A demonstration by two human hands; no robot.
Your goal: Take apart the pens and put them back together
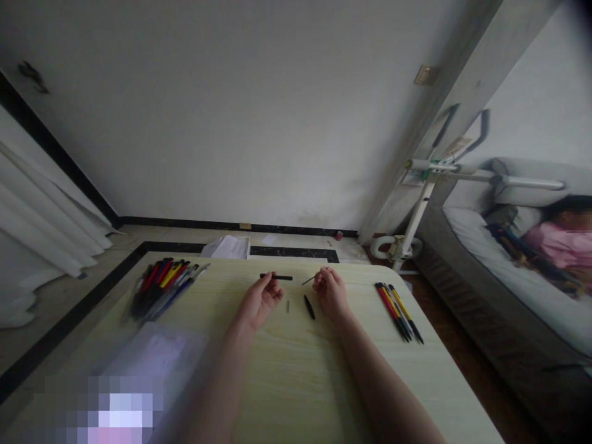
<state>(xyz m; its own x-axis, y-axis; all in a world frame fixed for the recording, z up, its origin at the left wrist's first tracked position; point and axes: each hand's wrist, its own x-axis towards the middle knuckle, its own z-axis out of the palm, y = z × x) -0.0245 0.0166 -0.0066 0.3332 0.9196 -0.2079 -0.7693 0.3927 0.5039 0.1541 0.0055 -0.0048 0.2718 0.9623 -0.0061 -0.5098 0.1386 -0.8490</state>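
Note:
My left hand (pixel 263 301) pinches a black pen barrel (pixel 284 278) that points to the right over the table. Opposite it, my right hand (pixel 330 291) is closed on a thin dark pen refill (pixel 309 279), whose tip points left toward the barrel. A gap separates the two pieces. On the tabletop between my hands lie a short black pen part (pixel 309 307), tapered at its ends, and a small metal spring (pixel 288 306). Most of the refill's far end is hidden in my right fingers.
A pile of pens (pixel 161 287) in several colours lies at the table's left. Several pens (pixel 398 312) rest side by side at the right edge. A plastic bag (pixel 152 354) is at the near left. Beyond are exercise equipment (pixel 423 203) and a person on a sofa (pixel 550 240).

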